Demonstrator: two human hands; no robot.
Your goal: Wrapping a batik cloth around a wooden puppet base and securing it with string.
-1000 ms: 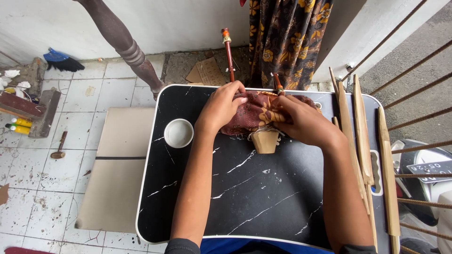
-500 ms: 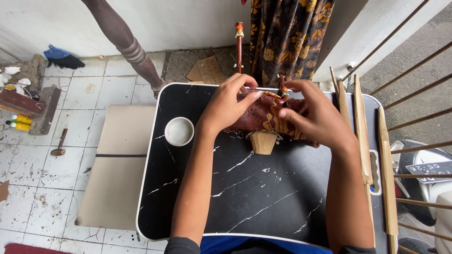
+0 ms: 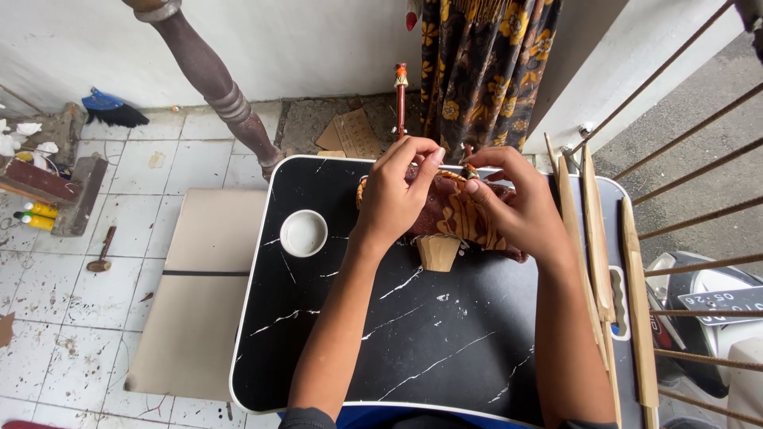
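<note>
I look down on a black, marble-patterned surface (image 3: 445, 349) with a white rim, and both my hands meet near its 12 o'clock edge. My left hand (image 3: 397, 195) curls over the top of a small puppet-like figure (image 3: 457, 214) wrapped in brown and gold batik cloth, fingers bent and closed on the fabric. My right hand (image 3: 517, 210) holds the same cloth from the 3 o'clock side, thumb and forefinger pinched narrow at the figure's upper edge, where a small red and gold tip pokes out. The figure lies on the surface between my hands, and a pale wooden base (image 3: 438, 252) juts out below it toward 6 o'clock. At 9 o'clock of the figure, well apart from my hands, sits a small white bowl (image 3: 304, 233). Along the 3 o'clock edge lie several long pale wooden sticks (image 3: 592, 238), near my right forearm. Beyond the 12 o'clock edge a thin red rod (image 3: 401, 99) stands upright, next to a hanging dark cloth with yellow flowers (image 3: 485, 71). I judge that I am in the middle of dressing the figure, gathering or fastening the cloth at its top. The next move seems to call for a steady left hand keeping the cloth taut, while the right fingertips work finely at the fold without letting the wrap loosen. I cannot tell whether any thread or pin is involved.
</note>
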